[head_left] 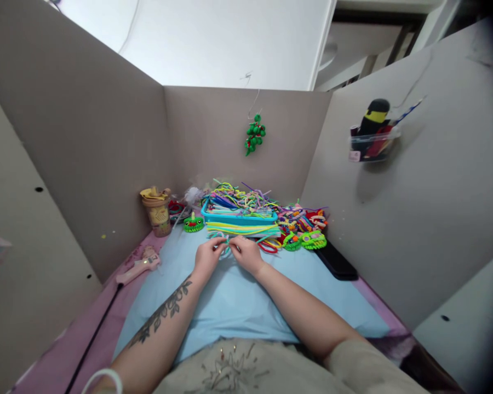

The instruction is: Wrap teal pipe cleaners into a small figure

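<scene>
My left hand (208, 256) and my right hand (247, 255) meet over the light blue sheet (246, 306), fingertips pinched close together. Between them they hold a pale teal and white pipe cleaner (227, 241), bent into loops that hang partly behind the fingers. Just beyond the hands lies a row of straight yellow and teal pipe cleaners (243, 229). Red and yellow pipe cleaner loops (269, 247) rest to the right of my right hand. Small details of the held piece are too fine to make out.
Behind stands a blue tray (242, 220) heaped with pipe cleaners. Green fuzzy figures (193, 223) sit on either side. At left are a brown cup (159, 216) and a pink glue gun (137, 269) with a black cord; at right, a black phone-like slab (336, 261). Grey panels enclose the table.
</scene>
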`<state>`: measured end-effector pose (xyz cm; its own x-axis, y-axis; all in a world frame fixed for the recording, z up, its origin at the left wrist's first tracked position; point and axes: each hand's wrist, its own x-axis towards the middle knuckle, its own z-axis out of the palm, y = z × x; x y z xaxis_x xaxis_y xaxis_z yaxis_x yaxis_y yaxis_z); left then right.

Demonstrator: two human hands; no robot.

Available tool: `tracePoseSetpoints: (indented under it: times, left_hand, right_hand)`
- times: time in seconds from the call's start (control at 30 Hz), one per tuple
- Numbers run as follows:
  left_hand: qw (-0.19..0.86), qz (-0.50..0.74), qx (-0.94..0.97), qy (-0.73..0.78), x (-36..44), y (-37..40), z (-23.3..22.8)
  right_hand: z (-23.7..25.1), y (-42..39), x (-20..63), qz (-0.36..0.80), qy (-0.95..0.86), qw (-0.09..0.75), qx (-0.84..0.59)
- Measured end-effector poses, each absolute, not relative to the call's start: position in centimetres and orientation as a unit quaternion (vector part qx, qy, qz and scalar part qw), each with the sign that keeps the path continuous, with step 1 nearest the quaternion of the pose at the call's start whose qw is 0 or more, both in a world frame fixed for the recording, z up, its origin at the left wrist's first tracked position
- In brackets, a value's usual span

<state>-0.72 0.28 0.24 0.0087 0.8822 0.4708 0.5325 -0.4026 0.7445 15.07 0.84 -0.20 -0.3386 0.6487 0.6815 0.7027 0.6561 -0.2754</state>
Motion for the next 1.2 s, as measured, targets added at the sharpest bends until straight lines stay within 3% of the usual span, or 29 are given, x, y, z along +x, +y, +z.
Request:
tracePoseSetpoints:
  times: [0.4, 1.2]
  left_hand:
    - [0.224, 0.486, 0.677, 0.504, -1.07, 0.79, -0.1]
    - [0.242, 0.496, 0.674, 0.491, -0.73, 1.07, -0.39]
  right_hand:
    - [0.11, 0.89, 15.64, 0.033, -0.828, 0.425, -0.363]
    - [-0.03, 0.87, 15.41, 0.04, -0.823, 0.44, -0.356]
